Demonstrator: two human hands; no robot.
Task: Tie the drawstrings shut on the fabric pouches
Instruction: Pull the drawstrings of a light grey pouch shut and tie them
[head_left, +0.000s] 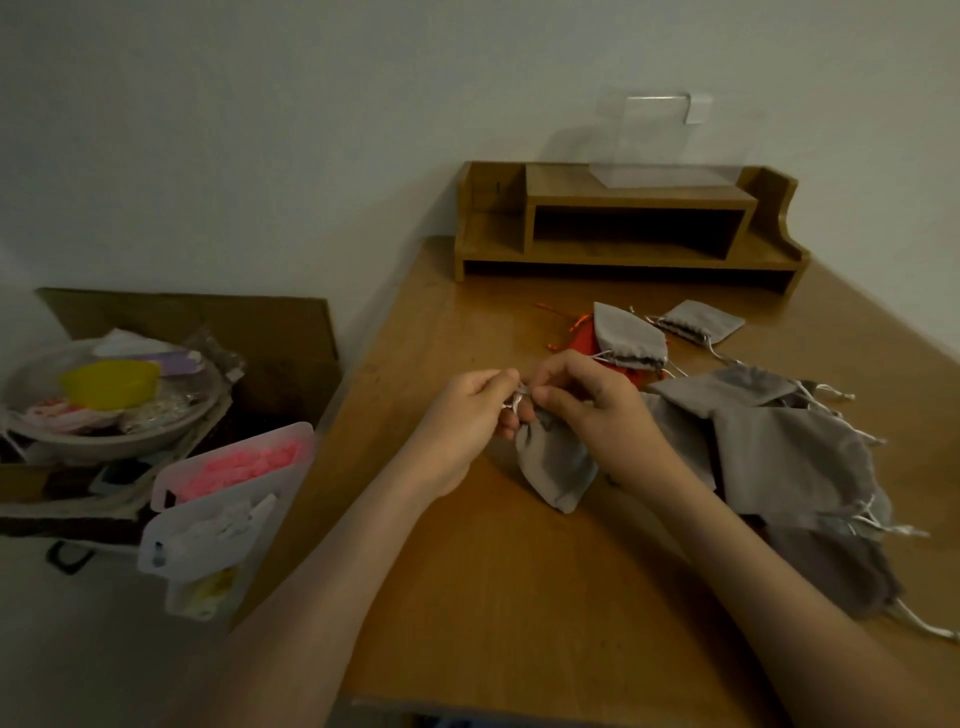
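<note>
The grey pouch (553, 462) is held above the table (467, 597), neck uppermost, long axis running down toward the person. Its white drawstring (517, 401) is pinched between the left hand (467, 415) and right hand (592, 410), both equally near.

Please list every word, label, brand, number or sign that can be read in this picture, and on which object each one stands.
No text can be read.
Grey pouches, wooden desk organizer: no print shows.
Packet in the bowl: reddish marks, too blurred to read.
Clear plastic boxes: contents too blurred to tell.
</note>
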